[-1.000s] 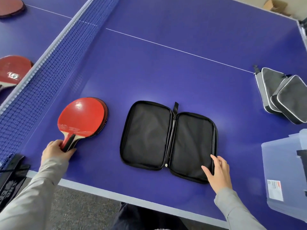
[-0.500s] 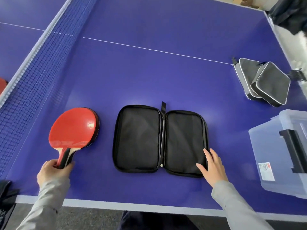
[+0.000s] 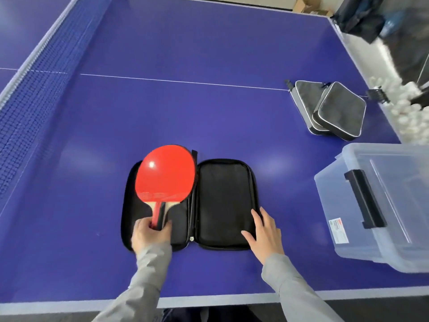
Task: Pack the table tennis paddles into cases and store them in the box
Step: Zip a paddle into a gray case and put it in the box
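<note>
A black paddle case (image 3: 222, 201) lies unzipped and spread flat on the blue table (image 3: 185, 108). My left hand (image 3: 149, 232) grips the handle of a red paddle (image 3: 166, 174), whose blade is over the case's left half. My right hand (image 3: 263, 233) rests with straight fingers on the near right corner of the case. A clear plastic box (image 3: 380, 205) with a black latch stands at the right, near the table's edge.
Two zipped black cases (image 3: 329, 110) lie stacked at the far right of the table. The net (image 3: 25, 89) runs along the left. White balls (image 3: 399, 108) fill a trough beyond the right edge. A dark bag (image 3: 362, 17) sits at the far right corner.
My left hand has carried the red paddle from the table on the left to over the case's left half. My right hand stays on the case's right corner.
</note>
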`<state>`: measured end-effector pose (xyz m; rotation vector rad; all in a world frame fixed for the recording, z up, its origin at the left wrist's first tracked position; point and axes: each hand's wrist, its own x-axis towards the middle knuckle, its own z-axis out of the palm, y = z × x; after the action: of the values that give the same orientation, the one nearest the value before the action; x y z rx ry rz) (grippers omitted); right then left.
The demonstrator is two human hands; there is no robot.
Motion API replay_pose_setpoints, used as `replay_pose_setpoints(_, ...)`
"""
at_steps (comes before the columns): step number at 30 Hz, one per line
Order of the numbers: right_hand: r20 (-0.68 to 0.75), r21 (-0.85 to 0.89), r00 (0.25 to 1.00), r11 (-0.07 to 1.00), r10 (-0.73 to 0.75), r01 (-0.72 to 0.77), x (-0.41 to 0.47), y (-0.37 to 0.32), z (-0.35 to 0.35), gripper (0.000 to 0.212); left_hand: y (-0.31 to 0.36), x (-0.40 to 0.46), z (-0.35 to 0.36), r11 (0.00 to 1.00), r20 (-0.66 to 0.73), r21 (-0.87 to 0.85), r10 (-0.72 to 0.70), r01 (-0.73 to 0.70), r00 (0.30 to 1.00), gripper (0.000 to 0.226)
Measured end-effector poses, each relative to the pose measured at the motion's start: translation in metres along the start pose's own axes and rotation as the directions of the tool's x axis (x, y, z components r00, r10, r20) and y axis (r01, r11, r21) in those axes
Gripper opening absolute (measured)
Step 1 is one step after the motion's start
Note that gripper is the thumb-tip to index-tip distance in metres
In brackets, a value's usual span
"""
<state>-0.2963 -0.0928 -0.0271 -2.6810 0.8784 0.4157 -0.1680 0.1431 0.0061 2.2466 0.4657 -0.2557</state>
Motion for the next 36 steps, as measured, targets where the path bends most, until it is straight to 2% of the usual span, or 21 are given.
replay_pose_setpoints(9, -0.015, -0.095, 0.984, 0.98, -0.175, 0.173, 0.004, 0.021, 0.001, 0.067, 0.03, -0.083, 0.096, 1.0, 0.067, -0.008, 0.017, -0.017, 0.998, 0.019)
replay_pose_setpoints(14, -0.031, -0.064, 0.976, 0.975, -0.216, 0.214, 0.004, 0.028, 0.004, 0.067, 0.035, -0.099, 0.128, 1.0, 0.051, 0.007, -0.019, 0.018, 0.999, 0.016)
replay_pose_setpoints(31, -0.064, -0.055, 0.969, 0.971, -0.237, 0.233, 0.006, 0.032, 0.008, 0.066, 0.032, -0.104, 0.156, 0.998, 0.024, 0.017, -0.056, 0.055, 0.998, 0.021)
replay_pose_setpoints(36, -0.058, -0.06, 0.969, 0.969, -0.242, 0.238, 0.005, 0.033, 0.008, 0.066, 0.033, -0.104, 0.151, 0.998, 0.068, 0.027, -0.056, 0.054, 0.996, 0.034)
